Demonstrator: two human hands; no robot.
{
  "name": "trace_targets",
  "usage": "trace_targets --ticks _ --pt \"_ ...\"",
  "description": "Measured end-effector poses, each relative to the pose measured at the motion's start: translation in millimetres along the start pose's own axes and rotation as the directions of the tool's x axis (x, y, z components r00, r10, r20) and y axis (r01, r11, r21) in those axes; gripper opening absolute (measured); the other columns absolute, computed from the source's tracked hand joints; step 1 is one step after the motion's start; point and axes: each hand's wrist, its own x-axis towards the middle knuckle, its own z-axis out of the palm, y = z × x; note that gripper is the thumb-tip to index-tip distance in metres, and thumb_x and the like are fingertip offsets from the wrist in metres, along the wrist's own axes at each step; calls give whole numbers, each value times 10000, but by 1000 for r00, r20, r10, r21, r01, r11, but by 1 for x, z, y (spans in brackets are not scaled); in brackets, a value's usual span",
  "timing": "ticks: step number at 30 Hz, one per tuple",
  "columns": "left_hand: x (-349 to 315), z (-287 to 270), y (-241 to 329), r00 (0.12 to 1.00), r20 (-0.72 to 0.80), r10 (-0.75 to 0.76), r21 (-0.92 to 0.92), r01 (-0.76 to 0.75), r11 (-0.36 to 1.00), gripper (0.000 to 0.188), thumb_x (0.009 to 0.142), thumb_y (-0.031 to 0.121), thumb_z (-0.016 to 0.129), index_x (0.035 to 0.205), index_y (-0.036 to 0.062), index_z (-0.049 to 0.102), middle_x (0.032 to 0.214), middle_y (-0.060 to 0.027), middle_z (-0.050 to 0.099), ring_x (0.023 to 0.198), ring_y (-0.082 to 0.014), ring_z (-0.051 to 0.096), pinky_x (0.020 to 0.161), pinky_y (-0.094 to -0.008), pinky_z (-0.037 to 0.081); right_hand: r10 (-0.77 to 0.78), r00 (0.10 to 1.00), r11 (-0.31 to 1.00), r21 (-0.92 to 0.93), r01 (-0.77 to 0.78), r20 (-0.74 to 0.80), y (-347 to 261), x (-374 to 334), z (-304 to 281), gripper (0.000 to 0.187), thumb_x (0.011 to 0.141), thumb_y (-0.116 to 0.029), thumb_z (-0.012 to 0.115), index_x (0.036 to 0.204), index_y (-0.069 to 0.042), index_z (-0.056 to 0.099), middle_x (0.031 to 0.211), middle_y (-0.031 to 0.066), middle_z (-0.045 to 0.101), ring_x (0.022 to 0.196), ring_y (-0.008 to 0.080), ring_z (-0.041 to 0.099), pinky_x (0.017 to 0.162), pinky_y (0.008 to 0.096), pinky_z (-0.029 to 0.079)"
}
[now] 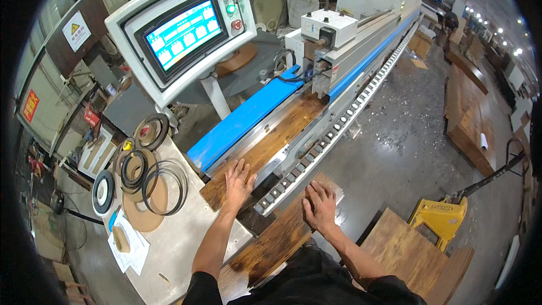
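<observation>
Grey floor (401, 164); rail (301, 168) between left hand (239, 182) and right hand (320, 207), loosely flat on boards (276, 142).

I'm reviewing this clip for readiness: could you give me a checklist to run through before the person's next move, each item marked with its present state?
1. Left hand on the board, at its near end: ok.
2. Right hand on the lower board: ok. It is close to the pad track; whether they touch, cannot tell.
3. Screen lit: ok.
4. Red button pressed or released: cannot tell.
5. Table free of loose things: not ok; rings and papers lie on it.
</observation>
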Motion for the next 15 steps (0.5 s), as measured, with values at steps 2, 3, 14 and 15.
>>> trace_targets --ticks 2,3,14,15 --pt "14 13 10 1000 3 3 -43 -3 999 417 848 215 753 1190 -19 704 1410 -202 573 1341 -401 469 1100 -528 366 -7 1000 1000 -12 7 8 -1 2 -3 418 880 -195 687 1259 -25 643 1368 117 577 1290 344 494 1053 526 384" --pt "19 18 11 1000 -1 5 -51 -5 999 418 844 207 755 1191 -20 703 1405 -203 575 1338 -405 471 1101 -528 365 -17 1000 999 -34 17 -4 -6 2 -6 410 857 -170 704 1239 -34 647 1353 125 595 1267 349 517 1031 509 410" --pt "-4 -20 59 989 150 -9 -237 45 970 484 910 193 689 1341 -13 604 1474 -274 486 1344 -463 448 1112 -524 379 -30 997 999 -14 29 -69 -2 1 0 395 845 -167 707 1209 -20 671 1319 128 615 1248 349 531 1027 493 424" --pt "-25 -36 62 989 147 10 -233 25 972 469 914 196 691 1325 -16 613 1441 -276 519 1305 -464 488 1092 -516 405 -27 996 1000 -1 27 -81 -1 1 0 390 844 -169 707 1202 -19 675 1316 129 617 1248 349 531 1026 492 426"
